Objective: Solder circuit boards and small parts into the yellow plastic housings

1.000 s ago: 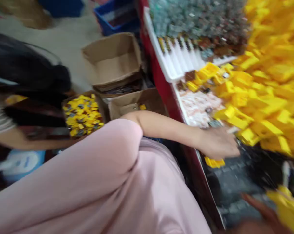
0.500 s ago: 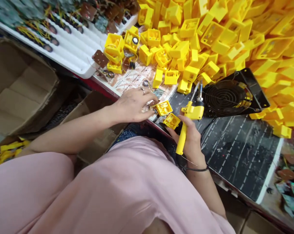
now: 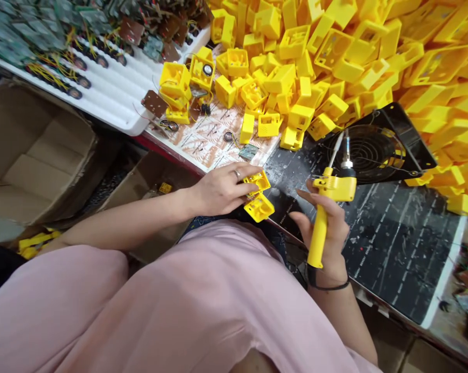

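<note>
My left hand [image 3: 228, 187] is closed on a small yellow plastic casing [image 3: 260, 206], whose two hollow halves lie open by the table's front edge. The fingers hide part of the upper half. My right hand [image 3: 331, 223] grips a yellow soldering gun [image 3: 320, 228] by its handle, with the thumb and index finger spread apart. Its metal tip [image 3: 347, 147] points away from me, over the black fan. A small green circuit board [image 3: 248, 151] and a round black speaker-like part [image 3: 228, 137] lie beyond my left hand.
A large heap of yellow casings [image 3: 284, 77] covers the back right. The black fan [image 3: 368, 150] lies on a black board [image 3: 393, 254]. At left, a white ridged tray [image 3: 117, 103] carries circuit boards with wires. Cardboard boxes [image 3: 40, 150] stand below the table edge.
My right hand with the soldering gun has moved right, away from the casing. The brown part at my left fingers no longer shows, and those fingers now reach over the casing.
</note>
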### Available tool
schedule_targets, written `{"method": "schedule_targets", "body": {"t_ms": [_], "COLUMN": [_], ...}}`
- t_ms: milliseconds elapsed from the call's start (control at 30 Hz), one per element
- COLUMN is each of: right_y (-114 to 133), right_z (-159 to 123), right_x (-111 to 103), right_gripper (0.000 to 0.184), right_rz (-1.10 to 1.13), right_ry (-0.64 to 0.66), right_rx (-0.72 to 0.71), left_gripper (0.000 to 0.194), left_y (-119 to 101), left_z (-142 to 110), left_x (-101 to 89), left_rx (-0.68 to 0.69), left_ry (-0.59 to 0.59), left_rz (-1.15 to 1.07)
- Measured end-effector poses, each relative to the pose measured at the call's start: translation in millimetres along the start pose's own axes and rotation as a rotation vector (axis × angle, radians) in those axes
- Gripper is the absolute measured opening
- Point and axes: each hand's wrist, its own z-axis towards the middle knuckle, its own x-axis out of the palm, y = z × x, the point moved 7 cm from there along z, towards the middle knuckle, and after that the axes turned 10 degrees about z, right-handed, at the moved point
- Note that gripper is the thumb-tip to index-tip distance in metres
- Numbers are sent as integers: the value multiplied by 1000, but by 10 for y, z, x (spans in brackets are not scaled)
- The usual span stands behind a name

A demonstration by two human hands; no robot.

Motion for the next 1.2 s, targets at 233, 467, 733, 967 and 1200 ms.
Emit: {"method": "schedule_targets", "body": {"t_ms": [233,467,733,967,1200], "right_y": [-7,36,-572,-199,246], "right_z": [19,389,1440,1162,166], "right_x": [-15,138,918,393,85], "right_gripper": [42,41,30,29,42], "right_rz": [-102,-177,-400,-385,-345], "right_ry": [-73,30,399,184,-11], "right_rx": [-68,-113,-199,-167,65], "left_gripper": [39,65,52,74,57], "left_y": [657,1115,1138,826,8], "left_z": [-614,-127,707,474,207], "left_x": [-745,-547,56,-243,78], "left_rx": [90,-147,-426,-235,16], "left_ry": [311,220,132,-37,188], "left_rz": [-357,47,157,62,163]}}
